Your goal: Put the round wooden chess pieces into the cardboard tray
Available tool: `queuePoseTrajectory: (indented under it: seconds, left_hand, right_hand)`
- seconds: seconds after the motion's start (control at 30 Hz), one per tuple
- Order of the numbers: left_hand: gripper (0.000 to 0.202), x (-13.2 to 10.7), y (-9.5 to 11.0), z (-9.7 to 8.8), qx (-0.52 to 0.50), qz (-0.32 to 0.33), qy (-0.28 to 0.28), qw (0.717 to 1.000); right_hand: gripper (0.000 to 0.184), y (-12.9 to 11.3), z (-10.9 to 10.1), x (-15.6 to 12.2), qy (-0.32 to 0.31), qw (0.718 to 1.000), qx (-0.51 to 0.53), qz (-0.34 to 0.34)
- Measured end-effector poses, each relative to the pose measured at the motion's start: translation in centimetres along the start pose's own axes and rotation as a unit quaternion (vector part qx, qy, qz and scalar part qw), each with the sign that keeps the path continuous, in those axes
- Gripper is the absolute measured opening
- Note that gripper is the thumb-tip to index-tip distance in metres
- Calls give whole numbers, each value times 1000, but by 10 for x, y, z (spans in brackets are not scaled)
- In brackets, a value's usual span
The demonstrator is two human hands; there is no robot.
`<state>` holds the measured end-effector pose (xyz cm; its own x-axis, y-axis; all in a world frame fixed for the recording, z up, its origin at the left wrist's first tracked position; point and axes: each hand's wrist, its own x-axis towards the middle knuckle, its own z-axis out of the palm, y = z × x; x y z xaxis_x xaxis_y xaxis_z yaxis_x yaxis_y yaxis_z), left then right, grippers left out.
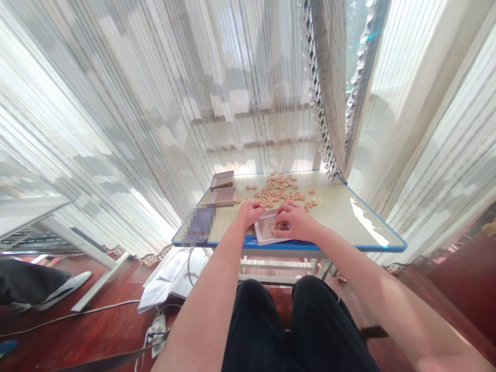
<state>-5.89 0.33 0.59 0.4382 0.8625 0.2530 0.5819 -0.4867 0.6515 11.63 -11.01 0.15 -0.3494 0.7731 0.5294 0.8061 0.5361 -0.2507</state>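
Observation:
A small flat tray (264, 233) lies at the near edge of a cream table with a blue rim (349, 247). My left hand (251, 211) rests with curled fingers on the tray's far left corner. My right hand (295, 221) lies over the tray's right side, fingers bent down onto a few small round wooden pieces (277, 228) inside it. Whether it grips one I cannot make out. Several more round pieces (281, 190) are scattered across the table behind the hands.
Two shallow brown boxes (223, 188) stand at the table's left back. A dark blurred object (198, 225) lies at the left front corner. Sheer curtains hang close behind. Papers, cables and a power strip (158, 326) lie on the red floor at left.

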Motion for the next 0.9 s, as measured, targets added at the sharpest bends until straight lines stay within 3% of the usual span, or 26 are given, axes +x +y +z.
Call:
queuePoseTrajectory:
  seconds: [0.2,0.4,0.5,0.9]
  left_hand:
    - [17,1,0,1,-4,1,-1,1000]
    - [17,0,1,1,-8,4,0,1000]
    - [18,0,1,1,-5,10,-4,1000]
    - [22,0,4,1,-1,-1,-4,1000]
  right_hand:
    - [13,3,4,0,-23,1000,18,2]
    - [13,8,9,0,0,1000,24,15]
    - [17,9,9,0,-12,999,32,14]
    - [5,5,3,-5,-6,999,24,45]
